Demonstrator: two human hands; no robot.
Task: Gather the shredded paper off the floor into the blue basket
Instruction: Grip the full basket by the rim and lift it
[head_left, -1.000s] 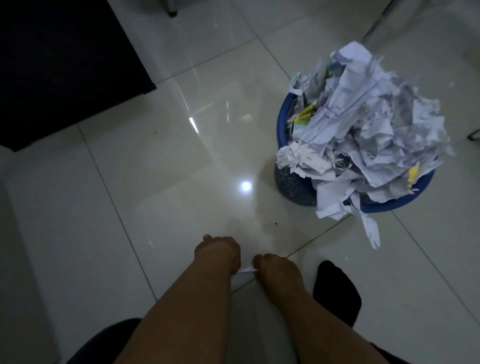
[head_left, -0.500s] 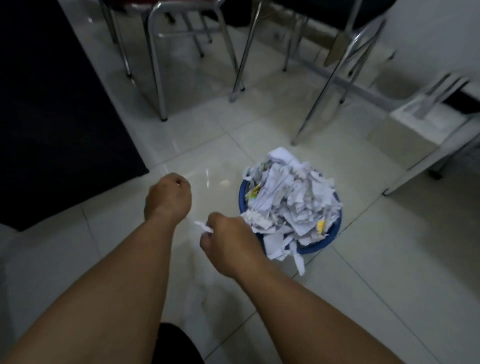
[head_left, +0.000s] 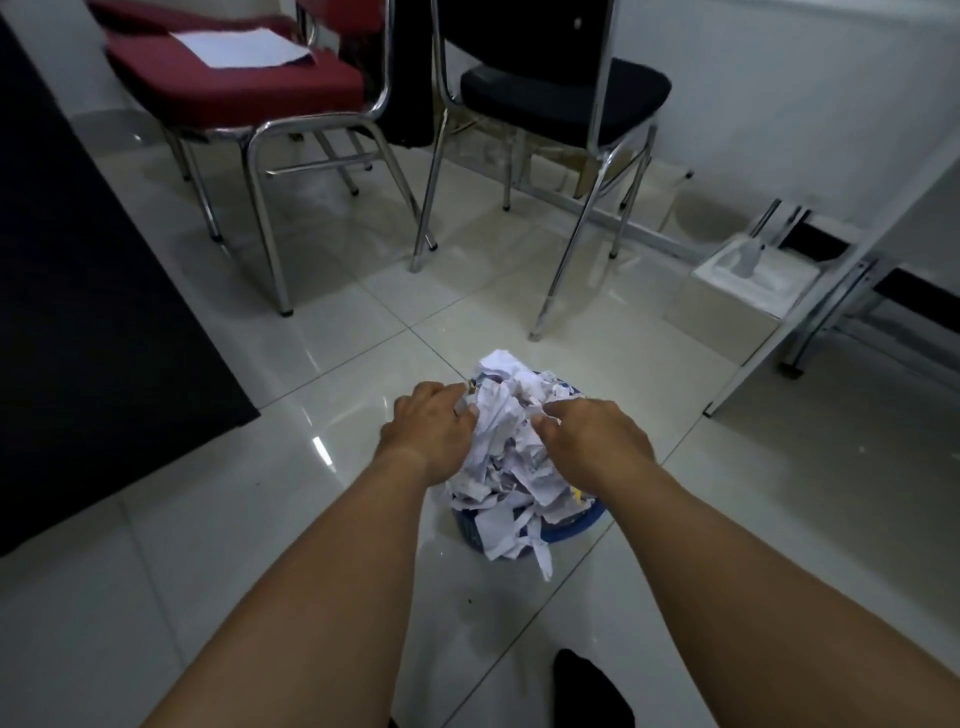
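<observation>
was mid-air, now left hand (head_left: 426, 427) + right hand (head_left: 595, 432) gripping shredded paper (head_left: 501, 447) atop blue basket (head_left: 571, 526) | glossy white tiles (head_left: 363, 332) | chairs (head_left: 249, 85) up top

Dim, glossy floor (head_left: 332, 364) glare, edge distortion.

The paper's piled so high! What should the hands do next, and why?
Probably press down gently. The left hand and right hand are already on the shredded paper, which heaps above the rim of the blue basket. Strips dangle over its near side and might slip out.

No legible text anywhere.
</observation>
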